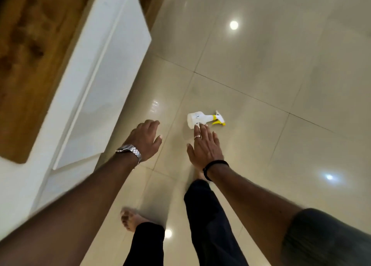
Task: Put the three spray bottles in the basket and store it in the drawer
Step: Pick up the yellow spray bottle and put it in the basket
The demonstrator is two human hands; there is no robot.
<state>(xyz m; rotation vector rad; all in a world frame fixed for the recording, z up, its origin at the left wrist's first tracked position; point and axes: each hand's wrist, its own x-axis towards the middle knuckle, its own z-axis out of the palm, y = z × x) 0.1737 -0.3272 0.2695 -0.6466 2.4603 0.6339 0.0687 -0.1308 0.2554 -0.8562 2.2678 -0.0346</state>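
One white spray bottle (pixel 197 119) with a yellow trigger head lies on its side on the glossy tiled floor, nozzle pointing right. My right hand (pixel 203 146) hovers over its near side, fingers spread and empty, fingertips overlapping the bottle's lower edge in the picture. My left hand (pixel 146 140), with a metal watch on the wrist, is held out to the left of the bottle, fingers loosely curled and apart, holding nothing. No basket and no other bottle are in view.
A white low cabinet (pixel 96 81) with long closed drawer fronts runs along the left, its wooden top (pixel 34 50) beyond. Beige floor tiles (pixel 261 64) stretch to the right. My bare feet and dark trouser legs (pixel 202 215) stand below the hands.
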